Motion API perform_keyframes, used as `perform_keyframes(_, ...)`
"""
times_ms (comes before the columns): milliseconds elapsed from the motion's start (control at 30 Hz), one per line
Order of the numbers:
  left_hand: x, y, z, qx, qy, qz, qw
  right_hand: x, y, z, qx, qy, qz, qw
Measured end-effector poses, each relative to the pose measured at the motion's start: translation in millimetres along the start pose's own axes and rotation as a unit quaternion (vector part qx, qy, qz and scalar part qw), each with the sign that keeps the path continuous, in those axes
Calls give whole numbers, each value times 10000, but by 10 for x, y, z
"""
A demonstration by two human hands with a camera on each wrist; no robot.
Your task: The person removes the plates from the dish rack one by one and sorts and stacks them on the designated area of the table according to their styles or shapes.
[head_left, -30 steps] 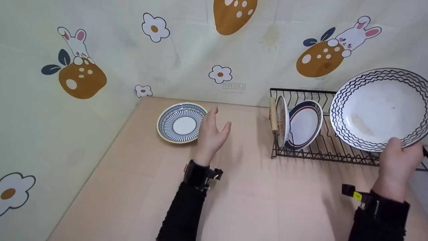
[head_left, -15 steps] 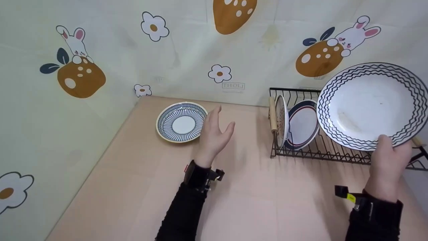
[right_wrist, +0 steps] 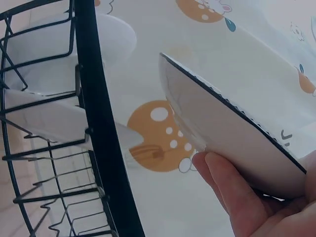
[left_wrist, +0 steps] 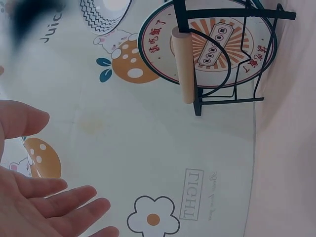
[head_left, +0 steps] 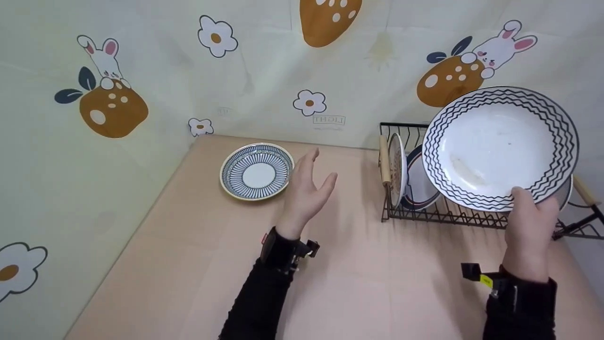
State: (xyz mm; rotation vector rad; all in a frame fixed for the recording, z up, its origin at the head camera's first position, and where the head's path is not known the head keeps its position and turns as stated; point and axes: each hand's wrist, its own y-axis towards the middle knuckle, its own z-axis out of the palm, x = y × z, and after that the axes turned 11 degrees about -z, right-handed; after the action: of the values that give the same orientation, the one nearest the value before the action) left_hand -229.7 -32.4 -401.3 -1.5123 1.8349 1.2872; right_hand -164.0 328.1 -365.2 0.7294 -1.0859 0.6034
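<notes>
My right hand [head_left: 531,236] grips the lower rim of a white plate with black zigzag lines [head_left: 500,151], thumb on its front face. The plate is held tilted up over the black wire dish rack [head_left: 453,217], hiding part of it. From the right wrist view, the fingers lie along the plate's pale underside [right_wrist: 217,128]. My left hand [head_left: 306,193] hangs over the table with fingers extended and thumb apart, holding nothing. Just left of it, a blue-striped plate [head_left: 259,175] lies flat on the table, its right edge at the hand.
Inside the rack's left end stand a plate with an orange pattern [left_wrist: 210,47] and a dark-rimmed plate [head_left: 420,182]. Another plate's edge [head_left: 566,191] shows behind the held one. Wooden handles [head_left: 385,160] sit at the rack's ends. A patterned cloth [head_left: 255,75] hangs behind the table.
My right hand has carried the zigzag plate leftward, across the rack, covering more of the dark-rimmed plate and uncovering the rack's right end. My left hand has drifted slightly right.
</notes>
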Motion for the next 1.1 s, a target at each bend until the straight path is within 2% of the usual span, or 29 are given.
perform_keyframes(300,-3,-2,11,55,-82,58,9999,-47,-68,115,286,-127,85,9995)
perform_keyframes(467,-3,-9,34,93,-92,162,9998,-61,-132,166,469,-282,2,9985)
perform_keyframes(700,-27,-43,86,403,-249,127,9988,-91,-231,264,941,220,-311,9948)
perform_keyframes(933,-80,-82,121,576,-369,163,9975,-117,-312,333,1321,60,-350,9906)
perform_keyframes(1100,-86,-91,144,615,-488,268,9966,-159,-356,361,1690,137,-407,9847)
